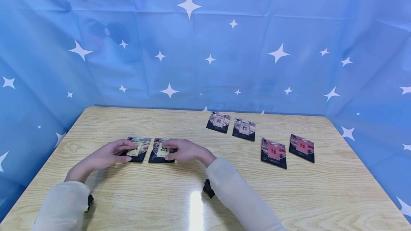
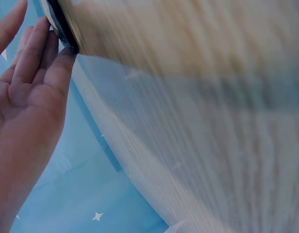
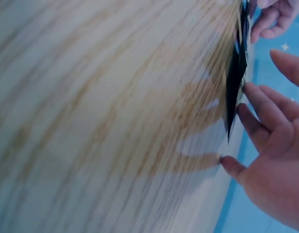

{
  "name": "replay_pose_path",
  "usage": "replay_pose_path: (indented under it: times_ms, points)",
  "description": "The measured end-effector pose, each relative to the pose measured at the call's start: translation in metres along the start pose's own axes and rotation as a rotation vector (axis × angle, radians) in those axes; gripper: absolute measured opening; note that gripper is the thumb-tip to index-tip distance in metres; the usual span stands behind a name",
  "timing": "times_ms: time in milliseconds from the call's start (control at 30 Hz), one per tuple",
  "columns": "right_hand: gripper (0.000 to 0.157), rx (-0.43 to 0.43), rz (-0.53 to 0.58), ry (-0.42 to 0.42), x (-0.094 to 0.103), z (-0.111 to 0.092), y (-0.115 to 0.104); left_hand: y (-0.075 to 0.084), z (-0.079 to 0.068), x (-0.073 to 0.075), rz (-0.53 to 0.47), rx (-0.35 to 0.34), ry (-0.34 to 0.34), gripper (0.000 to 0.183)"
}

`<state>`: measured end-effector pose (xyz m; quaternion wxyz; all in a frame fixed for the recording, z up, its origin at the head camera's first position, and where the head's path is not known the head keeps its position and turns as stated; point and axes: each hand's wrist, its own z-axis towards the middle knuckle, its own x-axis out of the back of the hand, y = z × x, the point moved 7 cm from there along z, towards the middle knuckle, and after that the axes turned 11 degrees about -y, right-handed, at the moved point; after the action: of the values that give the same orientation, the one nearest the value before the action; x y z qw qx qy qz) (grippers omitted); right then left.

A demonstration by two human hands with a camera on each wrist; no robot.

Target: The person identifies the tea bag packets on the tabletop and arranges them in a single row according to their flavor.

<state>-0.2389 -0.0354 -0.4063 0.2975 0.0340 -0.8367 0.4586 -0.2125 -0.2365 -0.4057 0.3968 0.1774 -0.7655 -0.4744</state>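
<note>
Two flat dark packets with pale yellow labels lie side by side on the left of the table, with a narrow gap between them. My left hand (image 1: pixel 109 155) reaches over the left packet (image 1: pixel 143 146), its fingers loosely bent and the fingertips at its left side. My right hand (image 1: pixel 187 150) rests its fingertips on the right packet (image 1: pixel 156 155), covering its right edge. In the left wrist view, the fingers lie along a dark packet edge (image 2: pixel 65 29). In the right wrist view, two fingertips touch the packet (image 3: pixel 235 82) and one fingertip meets the tabletop.
Two packets with pale mauve labels, one left (image 1: pixel 218 122) and one right (image 1: pixel 244 129), lie at the back of the wooden table (image 1: pixel 205 174). Farther right are two pink-labelled packets, one nearer (image 1: pixel 274 152) and one beyond (image 1: pixel 302 148). A blue starred curtain (image 1: pixel 212 38) hangs behind.
</note>
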Motion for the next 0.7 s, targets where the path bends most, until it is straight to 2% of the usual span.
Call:
replay_pose_path:
  times_ms: [700]
  points:
    - [0.055, 0.032, 0.065, 0.010, 0.0000, -0.0011, 0.0037, -0.0008, 0.0000, -0.0007, -0.008, -0.009, -0.011, 0.046]
